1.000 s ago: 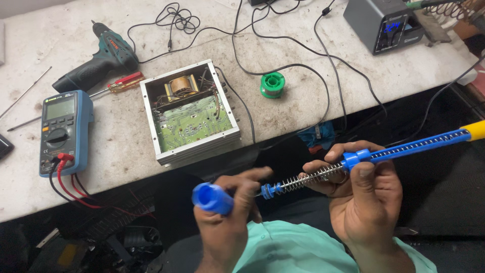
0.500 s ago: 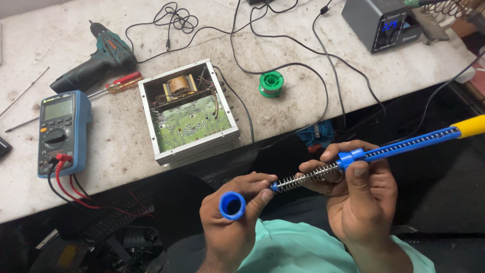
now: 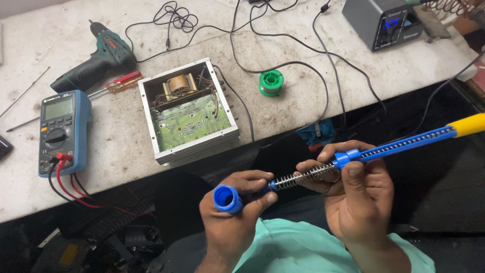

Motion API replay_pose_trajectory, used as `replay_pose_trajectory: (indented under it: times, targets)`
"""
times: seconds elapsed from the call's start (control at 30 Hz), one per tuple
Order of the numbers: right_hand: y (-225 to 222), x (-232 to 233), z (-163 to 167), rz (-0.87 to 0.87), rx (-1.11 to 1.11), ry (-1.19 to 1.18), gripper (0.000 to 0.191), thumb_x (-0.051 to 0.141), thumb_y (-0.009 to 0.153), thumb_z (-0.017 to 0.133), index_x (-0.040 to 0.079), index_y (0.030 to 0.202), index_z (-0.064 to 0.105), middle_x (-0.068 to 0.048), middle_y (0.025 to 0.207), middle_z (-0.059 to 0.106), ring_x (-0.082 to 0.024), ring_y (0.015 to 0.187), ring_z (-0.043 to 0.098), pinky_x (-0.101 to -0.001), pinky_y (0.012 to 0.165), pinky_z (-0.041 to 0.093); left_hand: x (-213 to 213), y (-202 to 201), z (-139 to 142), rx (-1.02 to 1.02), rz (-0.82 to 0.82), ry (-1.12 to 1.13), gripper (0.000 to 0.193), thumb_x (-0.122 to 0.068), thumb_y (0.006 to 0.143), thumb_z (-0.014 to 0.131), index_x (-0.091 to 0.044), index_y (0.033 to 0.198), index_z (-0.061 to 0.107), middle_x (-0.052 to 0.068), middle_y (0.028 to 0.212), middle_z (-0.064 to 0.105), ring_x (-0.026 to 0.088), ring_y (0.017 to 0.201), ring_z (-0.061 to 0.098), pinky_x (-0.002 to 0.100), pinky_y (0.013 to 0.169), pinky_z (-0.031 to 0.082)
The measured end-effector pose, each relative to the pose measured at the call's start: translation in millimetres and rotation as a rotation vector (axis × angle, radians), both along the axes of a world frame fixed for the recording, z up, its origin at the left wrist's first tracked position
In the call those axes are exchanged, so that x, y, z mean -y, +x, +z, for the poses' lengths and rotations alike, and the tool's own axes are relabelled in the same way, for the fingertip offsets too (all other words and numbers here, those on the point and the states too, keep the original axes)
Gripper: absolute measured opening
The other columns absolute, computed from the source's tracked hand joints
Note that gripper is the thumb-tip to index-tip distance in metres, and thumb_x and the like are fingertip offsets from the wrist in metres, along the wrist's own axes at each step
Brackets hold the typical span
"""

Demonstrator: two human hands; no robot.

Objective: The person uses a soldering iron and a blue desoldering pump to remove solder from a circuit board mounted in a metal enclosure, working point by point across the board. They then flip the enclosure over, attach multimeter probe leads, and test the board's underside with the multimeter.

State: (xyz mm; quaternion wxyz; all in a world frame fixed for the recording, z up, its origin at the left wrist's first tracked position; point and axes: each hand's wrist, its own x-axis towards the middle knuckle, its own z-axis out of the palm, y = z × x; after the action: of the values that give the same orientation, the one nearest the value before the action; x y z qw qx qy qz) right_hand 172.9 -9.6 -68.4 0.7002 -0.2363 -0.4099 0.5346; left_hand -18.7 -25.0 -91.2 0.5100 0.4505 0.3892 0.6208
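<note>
My left hand (image 3: 237, 217) is closed around a blue cap (image 3: 226, 198), which hides its far end. A thin spring (image 3: 303, 176) runs right to the blue pump tube (image 3: 399, 144); my right hand (image 3: 356, 194) pinches it. Its yellow end (image 3: 467, 124) is cut off.

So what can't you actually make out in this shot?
Head view only:
- Grey box with a lit blue display: top cut off by the frame edge.
- Yellow tip of the blue plastic pump tool: runs off the right edge.
- Metal spring: far end hidden behind the right hand.
- Open blue tube cap: underside covered by the left hand.
</note>
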Motion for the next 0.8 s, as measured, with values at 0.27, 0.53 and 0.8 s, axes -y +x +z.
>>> replay_pose_trajectory:
  times: [0.27,0.53,0.8]
  targets:
    - [1.4,-1.2,-1.9,-0.005,-0.022,-0.025,0.034,0.023,0.112,0.056,-0.002,0.135,0.048,-0.021,0.12,0.062,-0.037,0.109,0.072,-0.0566,0.092,0.064,0.6,-9.5,-5.2,-0.004,0.032,-0.107,0.009,-0.001,0.087,0.082,0.005,0.09,0.076,0.024,0.112,0.081,0.016,0.067,0.062,0.029,0.065,0.053]
    - [23.1,-4.3,7.3,-0.111,-0.002,0.038,0.031,0.028,0.121,0.054,-0.001,0.128,0.049,-0.018,0.114,0.06,-0.036,0.106,0.072,-0.0556,0.096,0.062,-2.0,-46.2,13.6,-0.663,-0.017,0.321,0.042,-0.023,0.078,0.085,-0.001,0.11,0.069,0.015,0.097,0.066,0.017,0.079,0.068,0.027,0.068,0.055]
    - [78.9,-2.6,-37.5,-0.18,0.026,0.02,0.028,0.031,0.122,0.051,0.004,0.13,0.049,-0.014,0.115,0.059,-0.036,0.111,0.07,-0.0599,0.1,0.059,28.7,-111.7,7.9,-0.357,-0.352,-0.475,0.055,-0.013,0.088,0.066,-0.008,0.136,0.04,0.02,0.112,0.068,0.027,0.097,0.072,0.039,0.087,0.058]
